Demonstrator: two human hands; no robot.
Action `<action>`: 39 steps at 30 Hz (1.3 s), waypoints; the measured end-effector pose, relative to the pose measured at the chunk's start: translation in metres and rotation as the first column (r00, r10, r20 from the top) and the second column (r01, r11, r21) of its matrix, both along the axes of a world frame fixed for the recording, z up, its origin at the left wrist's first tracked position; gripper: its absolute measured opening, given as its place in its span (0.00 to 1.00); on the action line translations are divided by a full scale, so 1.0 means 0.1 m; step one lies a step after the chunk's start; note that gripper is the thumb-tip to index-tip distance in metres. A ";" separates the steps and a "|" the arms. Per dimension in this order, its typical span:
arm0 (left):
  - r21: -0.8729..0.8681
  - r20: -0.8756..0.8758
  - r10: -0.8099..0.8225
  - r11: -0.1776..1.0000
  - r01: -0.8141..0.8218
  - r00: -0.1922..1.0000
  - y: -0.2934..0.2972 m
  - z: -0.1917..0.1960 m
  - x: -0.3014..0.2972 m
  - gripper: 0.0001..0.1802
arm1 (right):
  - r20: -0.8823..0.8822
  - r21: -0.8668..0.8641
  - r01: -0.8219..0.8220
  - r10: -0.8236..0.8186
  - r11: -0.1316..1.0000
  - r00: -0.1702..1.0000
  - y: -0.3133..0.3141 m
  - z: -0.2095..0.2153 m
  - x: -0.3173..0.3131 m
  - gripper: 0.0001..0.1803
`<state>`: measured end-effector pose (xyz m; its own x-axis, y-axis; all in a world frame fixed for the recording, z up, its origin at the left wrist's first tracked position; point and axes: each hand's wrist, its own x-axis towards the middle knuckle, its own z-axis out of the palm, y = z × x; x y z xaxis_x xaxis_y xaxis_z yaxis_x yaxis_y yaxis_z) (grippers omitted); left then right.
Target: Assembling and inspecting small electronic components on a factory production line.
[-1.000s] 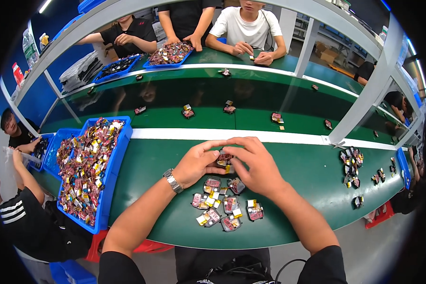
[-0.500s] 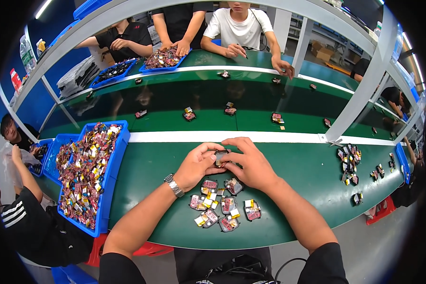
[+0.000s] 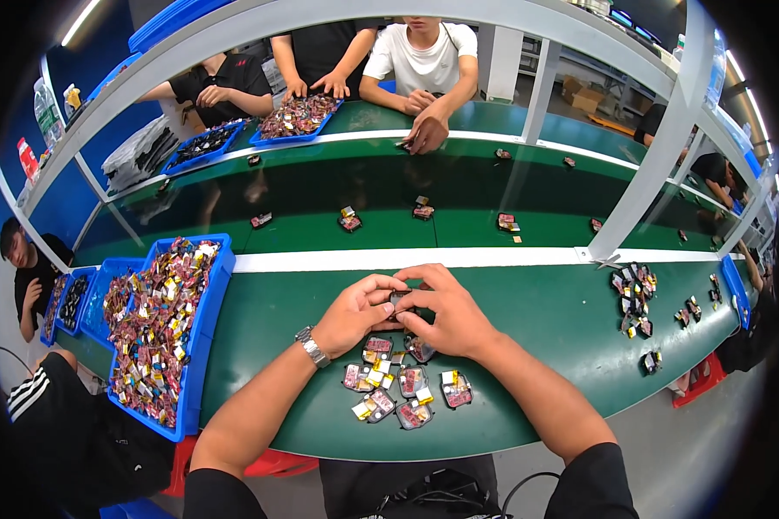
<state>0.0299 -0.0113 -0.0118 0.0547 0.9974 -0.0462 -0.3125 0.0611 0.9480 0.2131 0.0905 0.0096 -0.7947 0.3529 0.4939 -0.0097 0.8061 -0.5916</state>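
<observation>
Between both hands is a small dark plastic casing (image 3: 399, 298), mostly hidden by my fingers. My left hand (image 3: 355, 313), with a metal watch at the wrist, grips its left side. My right hand (image 3: 448, 313) is bent over it from the right, thumb and fingertips pressed on it. Just nearer to me lie several black casings (image 3: 414, 381) with reddish circuit boards inside, some with white and yellow tabs. One such casing (image 3: 456, 389) sits apart at the right of this group, and another (image 3: 420, 348) is partly under my right hand.
A blue bin (image 3: 201, 346) heaped with reddish boards stands at left. More casings (image 3: 634, 298) are piled at right. Beyond a white rail (image 3: 337, 259), casings lie spaced along a green belt (image 3: 459, 238). A grey frame post (image 3: 658, 147) rises at right. Co-workers sit across and at left.
My right fingers have closed further over the casing, which is now more covered. Across the belt, the person in white has reached leftward to a casing. The left neighbour's arm has moved back.
</observation>
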 end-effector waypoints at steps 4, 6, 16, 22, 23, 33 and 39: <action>0.007 0.022 -0.011 1.000 0.011 1.000 0.02 -0.05 0.01 0.18 | -0.011 0.045 0.012 -0.012 0.999 1.000 0.01 -0.02 0.01 0.05; 0.010 0.086 -0.012 1.000 0.011 0.996 0.02 -0.04 0.00 0.17 | -0.028 0.019 0.054 -0.054 0.998 0.998 -0.02 -0.03 0.01 0.05; 0.035 0.135 -0.016 0.999 0.011 0.991 0.01 -0.10 -0.03 0.16 | -0.150 -0.050 0.159 -0.164 0.986 0.975 -0.13 -0.15 -0.06 0.07; 0.025 0.110 -0.022 1.000 0.019 0.994 0.01 -0.11 -0.03 0.15 | -0.165 -0.049 0.193 -0.199 0.980 0.966 -0.17 -0.17 -0.06 0.08; 0.034 0.114 -0.010 0.999 0.006 0.993 0.00 -0.11 -0.03 0.16 | -0.167 -0.049 0.193 -0.199 0.980 0.966 -0.18 -0.15 -0.07 0.08; 0.085 0.125 0.056 0.994 -0.066 0.991 0.02 -0.12 0.03 0.15 | -0.231 0.075 0.257 -0.234 0.963 0.944 -0.22 -0.14 -0.11 0.09; 0.080 0.108 0.085 0.992 -0.093 0.991 0.04 -0.15 0.03 0.16 | -0.132 -0.214 0.280 -0.312 0.936 0.941 -0.22 -0.28 -0.12 0.07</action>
